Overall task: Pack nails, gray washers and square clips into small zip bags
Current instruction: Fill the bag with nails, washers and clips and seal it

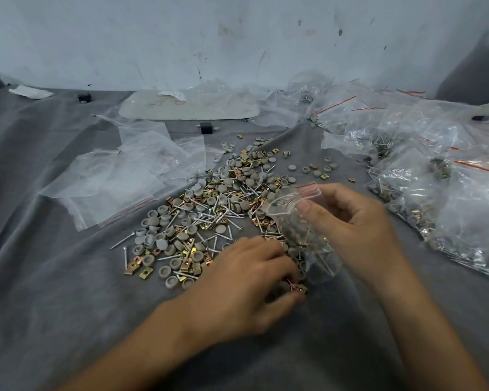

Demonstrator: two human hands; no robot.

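Note:
A loose pile of nails, gray washers [164, 244] and brass square clips [187, 263] is spread over the grey cloth in the middle. My right hand [350, 221] grips a small clear zip bag [302, 230] by its open mouth, thumb on the front; the bag holds several nails, washers and clips. My left hand [246, 289] lies over the near edge of the pile with curled fingers, pinching a copper-coloured square clip [298, 287] just below the bag.
Empty zip bags [130, 176] lie flat at the left of the pile. Filled bags with red zip lines [446, 187] are heaped at the right. A pale flat board [189, 108] and a small black block [205, 127] sit near the back wall.

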